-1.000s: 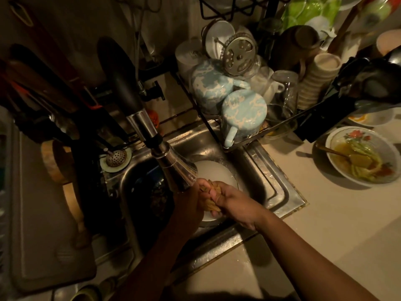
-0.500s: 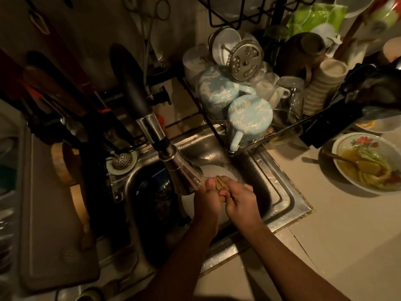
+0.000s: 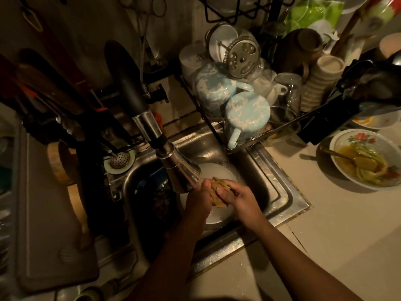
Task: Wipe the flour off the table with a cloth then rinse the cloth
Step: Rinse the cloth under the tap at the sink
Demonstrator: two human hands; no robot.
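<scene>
A small brownish cloth [image 3: 218, 187] is bunched between both hands over the steel sink [image 3: 280, 192], just under the metal spray head of the tap [image 3: 178, 170]. My left hand [image 3: 200, 198] grips the cloth's left side, thumb up against the spray head. My right hand [image 3: 239, 197] holds its right side, fingers curled over it. A white plate [image 3: 217, 216] lies in the sink beneath the hands. Whether water is running cannot be made out in the dim light.
A wire dish rack [image 3: 249, 144] with blue-and-white mugs [image 3: 245, 114] overhangs the sink's far right. A bowl of food with a spoon [image 3: 366, 159] sits on the pale counter [image 3: 347, 224] at right. A cutting board [image 3: 50, 224] and hanging utensils [image 3: 54, 88] fill the left.
Both hands have shifted slightly right and worked the cloth, which now shows more between them. The view has drifted a little.
</scene>
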